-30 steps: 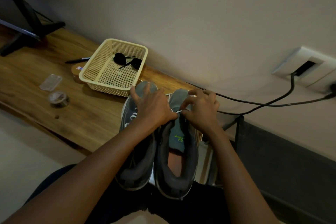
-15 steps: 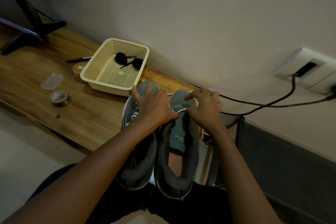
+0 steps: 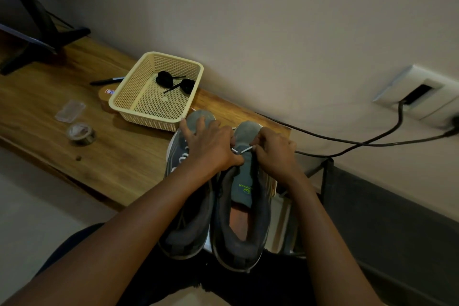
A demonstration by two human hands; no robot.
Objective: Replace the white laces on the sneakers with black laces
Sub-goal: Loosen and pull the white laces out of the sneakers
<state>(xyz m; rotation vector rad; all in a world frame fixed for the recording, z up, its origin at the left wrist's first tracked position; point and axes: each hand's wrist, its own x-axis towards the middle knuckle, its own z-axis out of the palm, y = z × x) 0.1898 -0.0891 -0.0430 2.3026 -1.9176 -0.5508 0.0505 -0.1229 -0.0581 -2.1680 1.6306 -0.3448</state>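
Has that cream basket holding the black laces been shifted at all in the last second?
No. The cream basket keeps its place on the wooden table, its left corner still beside the black marker.

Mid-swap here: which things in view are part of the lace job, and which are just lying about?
In the job: left sneaker, right sneaker, white lace, black laces, and the basket holding them.

Lying about: marker, tape roll, clear plastic case, black cable, black stand.
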